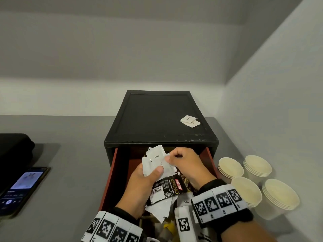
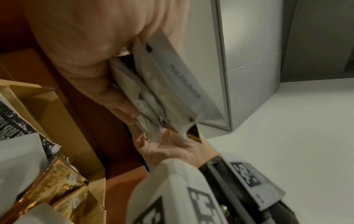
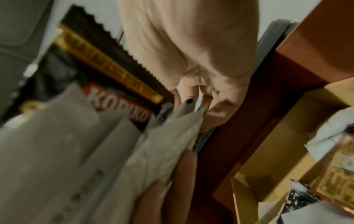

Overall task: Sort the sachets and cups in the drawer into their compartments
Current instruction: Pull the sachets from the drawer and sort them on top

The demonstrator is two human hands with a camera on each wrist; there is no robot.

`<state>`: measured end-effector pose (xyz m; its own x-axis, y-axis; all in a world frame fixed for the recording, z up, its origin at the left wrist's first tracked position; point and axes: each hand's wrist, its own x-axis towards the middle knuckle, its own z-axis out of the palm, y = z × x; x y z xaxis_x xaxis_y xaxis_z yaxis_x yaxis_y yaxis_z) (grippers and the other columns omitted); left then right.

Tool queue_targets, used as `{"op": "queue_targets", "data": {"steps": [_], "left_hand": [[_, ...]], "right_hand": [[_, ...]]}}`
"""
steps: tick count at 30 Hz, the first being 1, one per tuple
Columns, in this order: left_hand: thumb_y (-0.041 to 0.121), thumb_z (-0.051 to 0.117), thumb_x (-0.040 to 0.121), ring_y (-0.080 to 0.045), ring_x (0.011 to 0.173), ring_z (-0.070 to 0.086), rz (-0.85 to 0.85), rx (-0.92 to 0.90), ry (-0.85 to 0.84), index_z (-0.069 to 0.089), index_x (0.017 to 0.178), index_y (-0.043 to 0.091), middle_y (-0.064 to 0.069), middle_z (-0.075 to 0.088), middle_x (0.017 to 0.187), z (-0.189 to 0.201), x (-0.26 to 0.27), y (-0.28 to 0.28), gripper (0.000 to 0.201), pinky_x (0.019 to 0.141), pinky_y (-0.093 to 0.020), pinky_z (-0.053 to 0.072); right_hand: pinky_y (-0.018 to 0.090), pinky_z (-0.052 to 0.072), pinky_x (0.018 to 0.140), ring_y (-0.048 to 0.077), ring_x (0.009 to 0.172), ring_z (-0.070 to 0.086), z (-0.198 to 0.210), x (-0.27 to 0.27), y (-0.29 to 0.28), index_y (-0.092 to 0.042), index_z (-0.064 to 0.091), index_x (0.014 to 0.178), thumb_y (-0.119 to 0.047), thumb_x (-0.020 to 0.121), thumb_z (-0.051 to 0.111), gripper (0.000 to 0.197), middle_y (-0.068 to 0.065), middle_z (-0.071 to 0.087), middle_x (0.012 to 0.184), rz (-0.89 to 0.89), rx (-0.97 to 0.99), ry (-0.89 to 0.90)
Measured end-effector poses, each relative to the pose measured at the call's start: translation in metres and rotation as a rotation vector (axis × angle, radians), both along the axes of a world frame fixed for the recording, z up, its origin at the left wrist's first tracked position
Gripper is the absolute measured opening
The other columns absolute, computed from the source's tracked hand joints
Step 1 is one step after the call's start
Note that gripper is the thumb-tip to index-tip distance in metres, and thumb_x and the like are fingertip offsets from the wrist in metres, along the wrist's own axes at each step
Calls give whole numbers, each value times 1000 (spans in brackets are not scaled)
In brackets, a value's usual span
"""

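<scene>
Left hand (image 1: 145,179) gripping fanned white paper sachets (image 1: 154,161), right hand (image 1: 183,165) pinching one edge; loose bundle liable to slip into red drawer (image 1: 111,173), unsorted.

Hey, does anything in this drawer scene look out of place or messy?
Yes. Two small white sachets lie loose on top of the black drawer cabinet, outside any compartment. Four stacks of cream paper cups stand on the grey counter beside the open red-lined drawer, where mixed sachets are jumbled.
</scene>
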<state>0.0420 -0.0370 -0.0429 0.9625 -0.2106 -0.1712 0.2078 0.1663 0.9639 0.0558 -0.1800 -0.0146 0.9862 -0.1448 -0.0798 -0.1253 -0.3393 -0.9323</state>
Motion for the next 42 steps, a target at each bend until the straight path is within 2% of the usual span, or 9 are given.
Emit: {"op": "queue_targets", "data": {"steps": [4,9,12,16,20,24,27,34,42], "left_hand": [[22,55,93,-26,83,70,-22,-10,27,58,112,18,-11,73,97,0,-3,-2,20,67,-36,56],[28,46,98,-28,82,71,-25,-12,81,57,112,19,-10,74,94,-3,-4,-3,20,64,-36,55],[25,47,98,-26,74,70,7,-30,142,57,111,19,-11,74,91,-4,-4,-2,17,60,-36,55],[25,49,97,-27,74,69,46,-12,163,56,112,23,-12,72,94,-8,-4,2,17,64,-40,56],[26,49,97,-26,72,69,62,-5,176,56,112,21,-14,71,95,-9,-3,6,17,59,-37,55],[25,49,97,-23,68,69,76,17,159,57,112,18,-13,72,91,-6,-2,8,18,54,-32,53],[24,48,98,-20,64,69,84,22,145,57,111,16,-12,72,88,-2,-1,10,18,50,-28,52],[22,49,97,-22,68,68,62,53,101,58,110,16,-13,71,90,2,2,9,17,55,-30,54],[24,47,98,-20,66,69,31,46,72,59,109,16,-13,73,91,11,9,9,18,49,-25,52]], "right_hand": [[37,52,87,20,90,65,-2,-3,-4,-16,65,75,-20,91,60,17,3,70,91,-13,45,1],[31,47,69,17,73,57,-5,-6,-8,-14,62,71,-22,94,53,26,11,68,90,-57,67,36],[39,53,80,30,91,62,-11,-4,-14,-13,58,72,-21,95,51,25,16,66,99,-168,155,57],[21,42,51,18,68,53,-21,0,-28,-14,59,98,-20,97,48,12,11,60,95,-365,280,143],[19,40,45,13,53,47,-35,7,-37,-14,53,106,-19,97,49,11,9,56,78,-460,315,214],[32,54,78,23,80,62,-44,20,-37,-4,54,118,-6,93,53,25,13,61,96,-447,270,192],[36,48,93,27,102,57,-41,26,-31,-5,44,134,-5,92,52,43,14,56,113,-372,199,240],[26,48,80,8,86,57,15,11,1,-23,62,99,-34,90,58,15,-6,61,97,50,19,129],[19,45,71,8,80,57,30,34,7,-18,63,74,-12,87,62,14,-6,63,83,77,-182,-3]]}}
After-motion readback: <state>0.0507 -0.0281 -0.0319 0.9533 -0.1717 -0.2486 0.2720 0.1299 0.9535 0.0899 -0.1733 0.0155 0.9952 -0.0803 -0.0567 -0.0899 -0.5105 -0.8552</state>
